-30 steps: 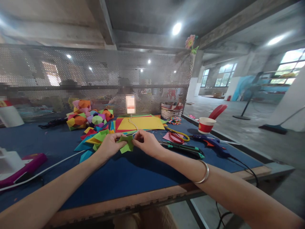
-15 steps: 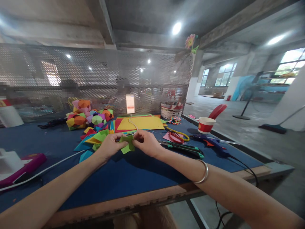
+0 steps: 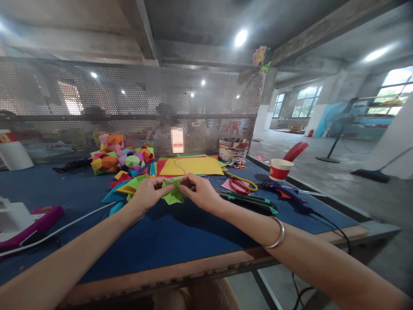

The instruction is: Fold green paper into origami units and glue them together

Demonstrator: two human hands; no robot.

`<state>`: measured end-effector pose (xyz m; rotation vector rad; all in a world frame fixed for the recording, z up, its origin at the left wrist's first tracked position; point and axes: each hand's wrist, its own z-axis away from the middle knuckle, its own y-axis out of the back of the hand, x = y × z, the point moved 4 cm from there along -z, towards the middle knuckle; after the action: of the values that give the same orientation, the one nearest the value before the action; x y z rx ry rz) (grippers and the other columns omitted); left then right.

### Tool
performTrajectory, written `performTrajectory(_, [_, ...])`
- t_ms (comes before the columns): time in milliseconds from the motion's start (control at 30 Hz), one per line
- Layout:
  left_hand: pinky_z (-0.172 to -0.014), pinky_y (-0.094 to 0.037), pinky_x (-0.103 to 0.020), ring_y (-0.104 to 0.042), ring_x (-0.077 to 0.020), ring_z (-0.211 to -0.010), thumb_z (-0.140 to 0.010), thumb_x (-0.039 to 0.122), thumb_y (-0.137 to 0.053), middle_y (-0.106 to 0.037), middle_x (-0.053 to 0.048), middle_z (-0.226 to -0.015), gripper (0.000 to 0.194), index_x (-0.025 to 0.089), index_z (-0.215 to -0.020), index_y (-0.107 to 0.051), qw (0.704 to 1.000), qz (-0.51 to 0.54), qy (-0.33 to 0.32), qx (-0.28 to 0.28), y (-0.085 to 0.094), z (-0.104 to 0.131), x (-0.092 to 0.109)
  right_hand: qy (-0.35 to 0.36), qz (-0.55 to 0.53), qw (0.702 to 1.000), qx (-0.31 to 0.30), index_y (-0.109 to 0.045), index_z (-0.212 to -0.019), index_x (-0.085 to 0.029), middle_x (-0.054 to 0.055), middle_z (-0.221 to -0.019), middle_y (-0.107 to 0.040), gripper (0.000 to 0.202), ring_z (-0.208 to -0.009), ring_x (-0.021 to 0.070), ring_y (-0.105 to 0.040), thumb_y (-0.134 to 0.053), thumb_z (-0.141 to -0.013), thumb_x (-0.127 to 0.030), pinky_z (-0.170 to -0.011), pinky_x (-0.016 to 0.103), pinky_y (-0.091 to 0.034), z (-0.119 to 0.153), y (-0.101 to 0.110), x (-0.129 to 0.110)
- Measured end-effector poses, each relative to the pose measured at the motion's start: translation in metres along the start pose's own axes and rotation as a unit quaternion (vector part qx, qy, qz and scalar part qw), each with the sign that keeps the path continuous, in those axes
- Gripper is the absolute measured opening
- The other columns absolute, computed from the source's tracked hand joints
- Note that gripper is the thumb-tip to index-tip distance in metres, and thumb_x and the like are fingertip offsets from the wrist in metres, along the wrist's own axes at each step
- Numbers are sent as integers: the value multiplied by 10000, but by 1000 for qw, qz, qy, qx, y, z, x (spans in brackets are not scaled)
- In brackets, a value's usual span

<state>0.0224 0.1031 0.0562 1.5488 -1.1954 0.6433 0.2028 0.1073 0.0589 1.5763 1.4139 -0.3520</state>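
Note:
Between my hands, a little above the blue table mat, is a folded piece of green paper [image 3: 173, 196]. My left hand [image 3: 151, 193] pinches its left upper part between thumb and fingers. At the upper right edge my right hand [image 3: 200, 191] is closed on it too, its fingertips partly hidden. Several folded paper pieces [image 3: 124, 189] in blue, yellow, red and green lie just left of my left hand. Behind my hands is a stack of coloured paper sheets [image 3: 193, 166], yellow on top.
Right of my hands lie a green-black utility knife [image 3: 248, 201], red-and-yellow-handled scissors [image 3: 245, 186] and a blue glue gun [image 3: 290, 196]. Paper cup [image 3: 280, 171], woven basket [image 3: 232, 151] and folded paper balls [image 3: 119, 157] stand further back. A purple-and-white power strip [image 3: 32, 224] sits left.
The green paper has turned and been lifted slightly, so its lower edge sits differently. Both hands stay closed on it, a touch higher. The view has shifted slightly.

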Motion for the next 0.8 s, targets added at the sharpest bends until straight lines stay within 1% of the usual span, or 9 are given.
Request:
performTrajectory(100, [-740, -603, -325, -700, -147, -733, -984, 282, -742, -732, 3, -865, 147, 137, -973, -722, 999, 18, 36, -27, -2, 1, -2, 17, -12, 1000, 10, -665, -927, -181, 34, -907, -739, 77, -827, 160, -672, -664, -882, -243, -723, 270, -518, 0, 0, 1])
performTrajectory(267, [-754, -601, -329, -691, -151, -770, -984, 276, -740, -717, -2, -897, 147, 136, -954, -703, 996, 37, 68, -33, -3, 2, -1, 54, -21, 998, 27, -709, -936, -177, 41, -911, -756, 78, -834, 164, -692, -661, -879, -199, -714, 264, -540, 0, 0, 3])
performTrajectory(500, [-773, -607, -340, -701, -164, -817, -984, 264, -736, -721, -13, -937, 133, 135, -979, -705, 993, 55, 98, -28, -3, 2, -1, 122, 8, 992, 37, -736, -839, -182, 46, -898, -769, 87, -830, 168, -710, -670, -872, -136, -696, 252, -544, -2, 0, 5])
performTrajectory(600, [-774, -612, -343, -707, -169, -840, -990, 267, -729, -727, -26, -979, 138, 136, -1029, -708, 991, 62, 119, -24, -3, 0, -7, 160, 41, 986, 29, -739, -823, -190, 46, -907, -761, 149, -825, 164, -700, -652, -852, -73, -727, 258, -546, -2, 1, 2])
performTrajectory(667, [-776, -618, -349, -713, -177, -864, -999, 287, -721, -730, -38, -1024, 166, 139, -1073, -706, 989, 67, 130, -21, -3, -1, -11, 185, 67, 980, 20, -743, -831, -193, 49, -915, -754, 184, -831, 165, -694, -641, -843, -41, -779, 273, -550, -1, 1, -1])
performTrajectory(800, [-769, -624, -348, -717, -177, -864, -1008, 305, -711, -732, -44, -1039, 189, 141, -1102, -702, 986, 78, 148, -21, -5, -3, -18, 223, 123, 967, -1, -752, -872, -193, 74, -950, -757, 207, -909, 200, -695, -637, -844, -24, -873, 317, -542, 2, 2, -7])
